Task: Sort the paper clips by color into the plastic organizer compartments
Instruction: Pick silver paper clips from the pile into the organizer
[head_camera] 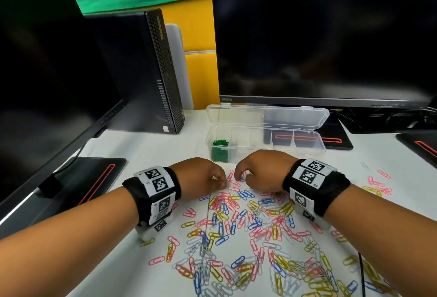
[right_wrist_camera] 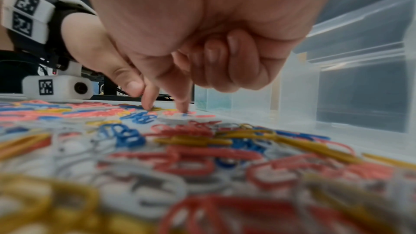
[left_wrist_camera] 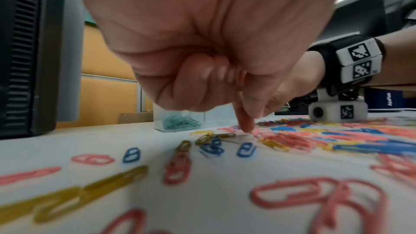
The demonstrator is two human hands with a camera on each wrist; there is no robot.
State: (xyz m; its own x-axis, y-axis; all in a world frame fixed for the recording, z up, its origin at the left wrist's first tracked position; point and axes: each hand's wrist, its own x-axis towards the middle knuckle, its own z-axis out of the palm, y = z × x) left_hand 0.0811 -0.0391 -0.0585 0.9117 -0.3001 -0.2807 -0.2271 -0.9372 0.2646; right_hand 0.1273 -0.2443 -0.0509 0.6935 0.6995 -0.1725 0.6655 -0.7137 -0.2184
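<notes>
A clear plastic organizer (head_camera: 272,152) stands open at the back of the white table, with green clips (head_camera: 220,143) in its leftmost compartment. In front of it lies a loose pile of paper clips (head_camera: 248,225) in pink, blue, yellow and white. My left hand (head_camera: 218,182) and right hand (head_camera: 241,176) meet at the pile's far edge. Each has its thumb and forefinger tips down on a pink clip (head_camera: 233,182), and the other fingers are curled into the palm. The left fingertip (left_wrist_camera: 247,126) touches the table among pink clips. The right fingertip (right_wrist_camera: 184,108) does the same beside the organizer (right_wrist_camera: 292,86).
Two dark monitors (head_camera: 319,36) and a small black computer case (head_camera: 142,72) stand behind the organizer. Black monitor bases (head_camera: 94,178) sit at the left and the far right. More pink clips (head_camera: 378,183) lie scattered to the right. A black cable (head_camera: 361,270) crosses the front right.
</notes>
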